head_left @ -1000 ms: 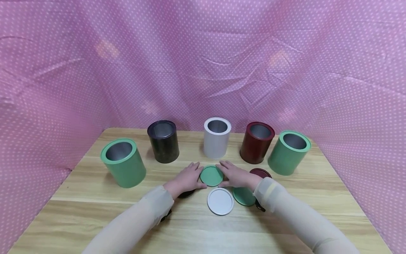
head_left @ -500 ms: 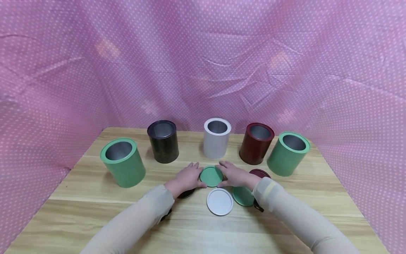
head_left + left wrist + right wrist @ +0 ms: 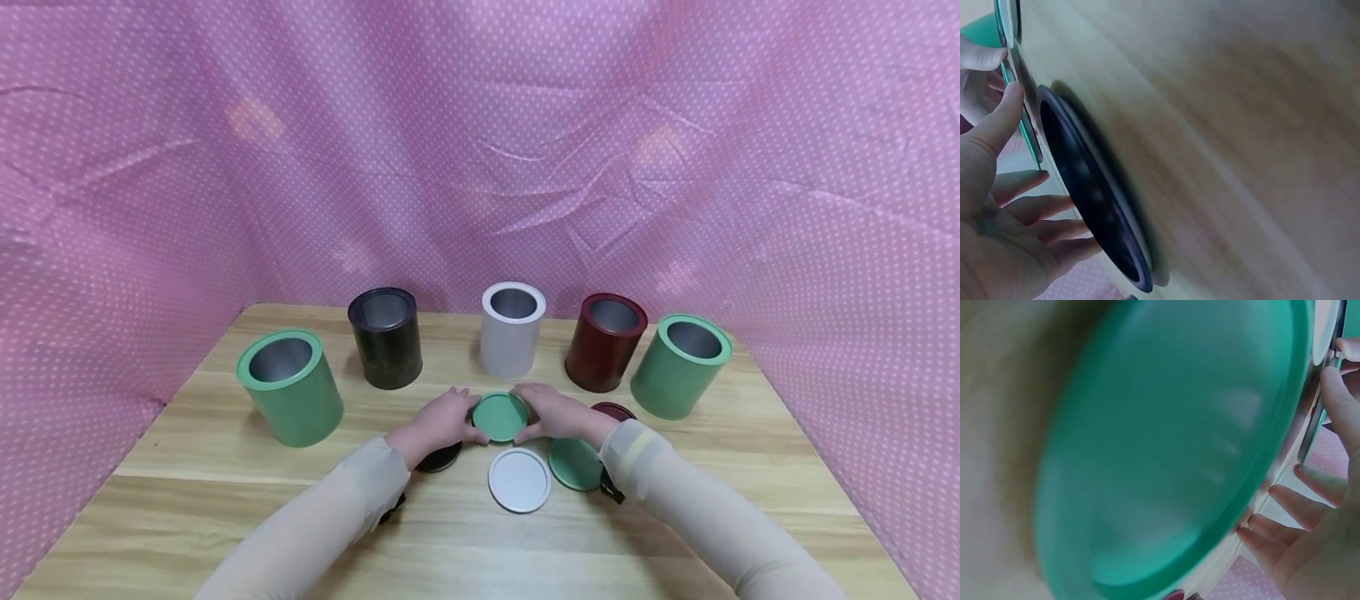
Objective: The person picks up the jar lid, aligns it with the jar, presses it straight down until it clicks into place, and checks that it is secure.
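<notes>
A green lid (image 3: 500, 417) is held at the middle of the table between two hands. My left hand (image 3: 444, 421) grips its left edge, thumb at the near side and fingers at the far side. On the opposite edge, my right hand (image 3: 558, 415) grips it the same way. In the left wrist view the lid shows edge-on, with a black lid (image 3: 1094, 187) lying beside the left hand. A second green lid (image 3: 1179, 444) fills much of the right wrist view and lies under the right wrist. Just nearer than the held lid is a white lid (image 3: 520, 480).
Partly behind the right forearm lies a dark red lid (image 3: 613, 410). Open cans stand in an arc at the back: green (image 3: 303, 400), black (image 3: 392, 354), white (image 3: 510, 346), dark red (image 3: 600, 354) and another green can (image 3: 671, 383). Pink dotted cloth (image 3: 480, 167) surrounds the wooden table (image 3: 187, 500).
The head view has shifted very slightly. Both hands stay at the green lid's edges, with the right fingers a little more bent than before.
</notes>
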The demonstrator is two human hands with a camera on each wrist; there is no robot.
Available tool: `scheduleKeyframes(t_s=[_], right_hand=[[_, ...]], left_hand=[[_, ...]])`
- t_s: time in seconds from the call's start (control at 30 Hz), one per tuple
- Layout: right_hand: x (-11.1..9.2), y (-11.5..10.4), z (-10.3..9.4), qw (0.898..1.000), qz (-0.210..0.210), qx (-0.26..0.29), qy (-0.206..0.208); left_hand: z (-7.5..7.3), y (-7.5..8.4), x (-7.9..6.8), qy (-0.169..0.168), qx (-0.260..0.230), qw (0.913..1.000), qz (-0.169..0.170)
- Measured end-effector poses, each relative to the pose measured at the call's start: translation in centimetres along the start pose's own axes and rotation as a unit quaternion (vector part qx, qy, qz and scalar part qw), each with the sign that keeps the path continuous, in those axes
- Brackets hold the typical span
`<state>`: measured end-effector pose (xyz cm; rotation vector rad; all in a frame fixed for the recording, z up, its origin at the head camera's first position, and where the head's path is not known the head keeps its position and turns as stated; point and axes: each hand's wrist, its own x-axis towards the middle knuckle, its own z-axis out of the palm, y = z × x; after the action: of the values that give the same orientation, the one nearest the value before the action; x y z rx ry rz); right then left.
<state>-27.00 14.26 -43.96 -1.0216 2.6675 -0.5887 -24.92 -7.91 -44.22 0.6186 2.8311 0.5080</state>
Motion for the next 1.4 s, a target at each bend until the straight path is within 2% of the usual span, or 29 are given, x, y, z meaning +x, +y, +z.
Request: scheduleKeyframes(t_s=[0.1,0.2,0.33,0.5,0.73,1.03,1.2,1.3,1.4], right_hand=[[0.2,0.1,0.0,0.999,0.004,0.036,0.005],[0.2,0.0,-0.1,0.997,0.029,0.076,0.008],[0.3,0.0,-0.3,0.994,0.041,0.103,0.024],[0.3,-0.3,-0.8,0.99,0.017,0.126,0.057],[0.5,-1.1,-1.4,0.982,-0.018,0.164,0.096],[1.1,-2.6,-2.0,0.963,-0.059,0.24,0.111],[2.0,-4.0,-2.7,0.953,-0.079,0.267,0.117],[2.8,-5.1,-3.2,0.949,-0.091,0.277,0.12],[3.7,-6.3,-3.8,0.946,-0.106,0.282,0.12]], left_hand=[[0.0,-0.3,0.1,0.007,-0.025,0.9997,0.0],[-0.1,-0.7,0.2,0.019,-0.05,0.9985,0.006],[-0.5,-1.2,-0.1,0.041,-0.07,0.9966,0.015],[-1.2,-1.8,-0.5,0.073,-0.103,0.9917,0.025],[-2.7,-2.3,-1.6,0.111,-0.16,0.9798,0.046],[-4.5,-2.6,-3.3,0.131,-0.247,0.9582,0.062],[-5.8,-2.5,-4.3,0.168,-0.27,0.9448,0.078],[-6.8,-2.6,-5.1,0.188,-0.28,0.939,0.069],[-7.9,-2.8,-6.0,0.201,-0.276,0.9384,0.053]])
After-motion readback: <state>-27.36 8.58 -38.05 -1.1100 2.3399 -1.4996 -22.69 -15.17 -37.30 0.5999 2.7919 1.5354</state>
